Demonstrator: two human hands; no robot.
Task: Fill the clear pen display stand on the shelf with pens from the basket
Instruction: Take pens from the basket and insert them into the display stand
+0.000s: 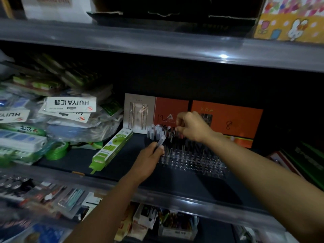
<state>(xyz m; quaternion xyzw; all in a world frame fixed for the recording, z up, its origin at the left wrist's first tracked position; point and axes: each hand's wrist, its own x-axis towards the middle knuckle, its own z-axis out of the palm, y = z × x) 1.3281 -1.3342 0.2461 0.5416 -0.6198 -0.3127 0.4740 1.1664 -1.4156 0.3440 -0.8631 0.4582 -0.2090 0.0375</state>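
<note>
Orange boxes (226, 120) at the shelf's back, green packet (112, 148) and bagged stationery (70, 109) leftward.

left hand (150, 155) gripping, right hand (191, 127) pinching

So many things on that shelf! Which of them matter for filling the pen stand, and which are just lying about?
Part of the job:
- clear pen display stand
- pens already standing in it
- pen gripped in the left hand
- right hand, fingers at the standing pens

Just lying about:
- orange boxes
- green packet
- bagged stationery packs
- green tape roll
</note>
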